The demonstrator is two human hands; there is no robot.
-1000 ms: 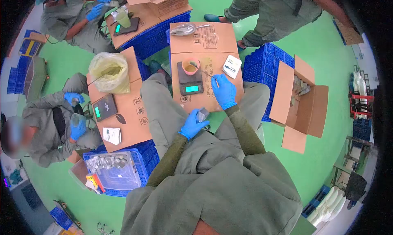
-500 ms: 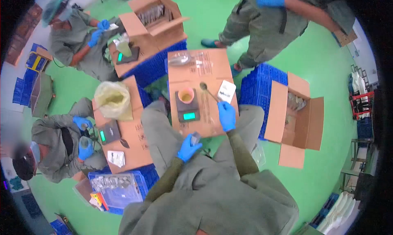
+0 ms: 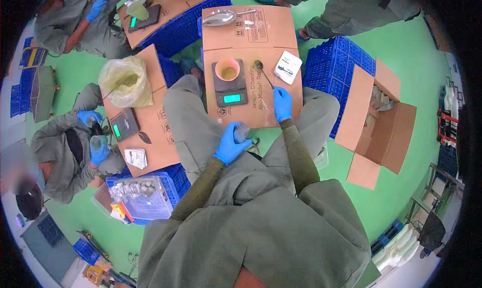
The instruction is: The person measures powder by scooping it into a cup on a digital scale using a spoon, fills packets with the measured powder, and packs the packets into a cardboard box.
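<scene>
So the right hand (image 3: 282,104) is around the middle of the frame, a bit right of centre, with its gloved fingers closed on the end of a long-handled spoon (image 3: 258,65). The spoon angles up and left from the fingers, so its bowl is above and to the left of that hand, over the cardboard-covered surface (image 3: 281,32). Can't really tell if the bowl is touching the cardboard or just over it.

The left hand (image 3: 231,146) is lower and further left, just below the near edge of the surface, fingers wrapped round a small, silvery, see-through packet (image 3: 241,132). The packet pokes out at the upper right of that hand; what's inside is too unclear to make out. The two hands are apart.

Left of the spoon bowl there's a black scale (image 3: 222,89) with a lit green display, and a pink cup (image 3: 228,70) sits on it with some yellowish-brown stuff inside. A white stack of cards (image 3: 287,67) lies just right of the spoon, above the right hand. A metal scoop (image 3: 220,17) lies near the top of the surface, and an open cardboard box (image 3: 349,114) is over at the right of the frame.
</scene>
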